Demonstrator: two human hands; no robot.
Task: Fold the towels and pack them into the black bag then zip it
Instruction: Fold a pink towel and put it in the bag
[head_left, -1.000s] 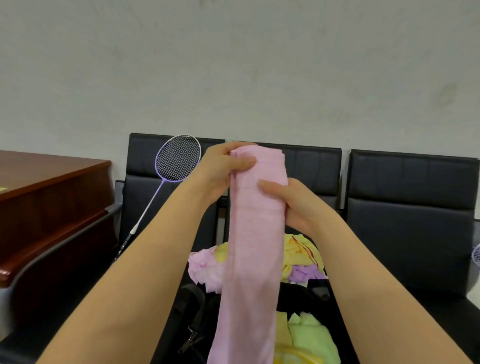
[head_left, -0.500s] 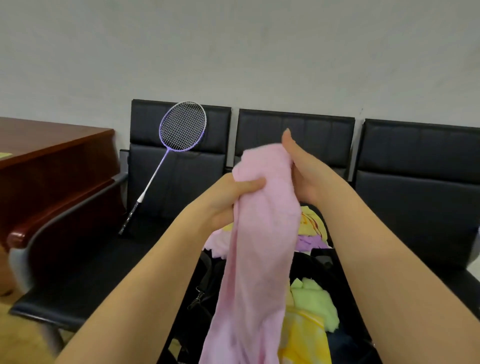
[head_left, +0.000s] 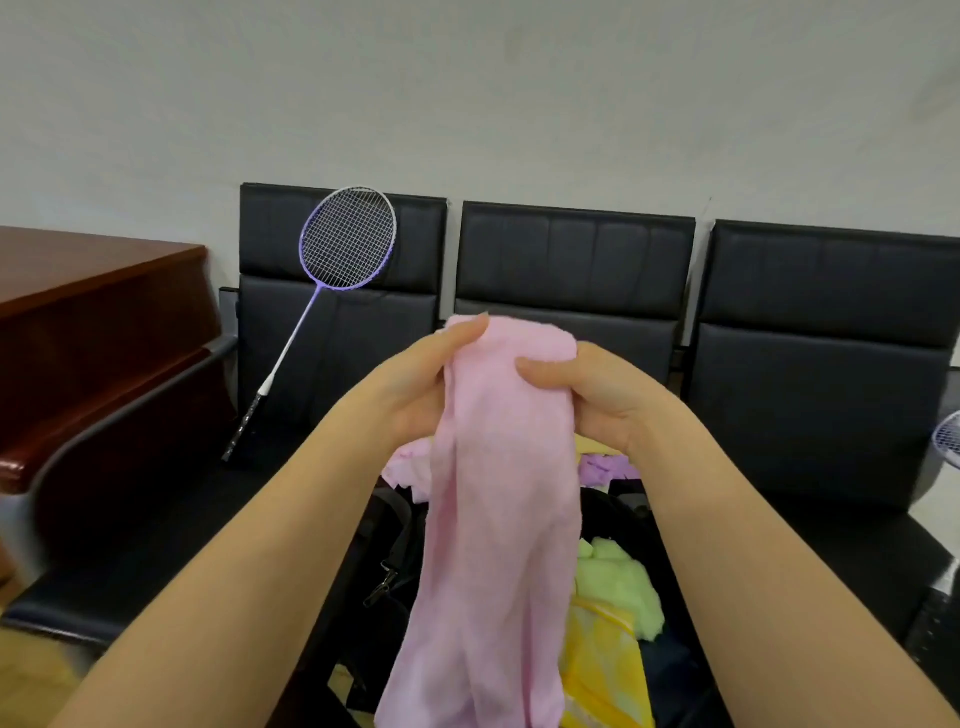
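A long pink towel (head_left: 498, 509) hangs in a narrow strip in front of me. My left hand (head_left: 415, 384) grips its upper left edge and my right hand (head_left: 587, 400) grips its upper right edge, thumbs on the near face. Below it the black bag (head_left: 395, 561) stands open on the middle seat, with a green towel (head_left: 618, 587) and a yellow towel (head_left: 602, 660) inside. Behind the bag lie more towels, a pink one (head_left: 410, 467) and a purple one (head_left: 602, 470). The hanging towel hides much of the bag.
Three black chairs (head_left: 826, 364) stand in a row against the wall. A purple badminton racket (head_left: 332, 270) leans on the left chair. A brown wooden desk (head_left: 88, 322) is at the left. Part of a white fan (head_left: 948, 447) shows at the right edge.
Both hands have come down with the pink towel and now hold its top level, side by side. The view has tilted down and the chairs show lower.
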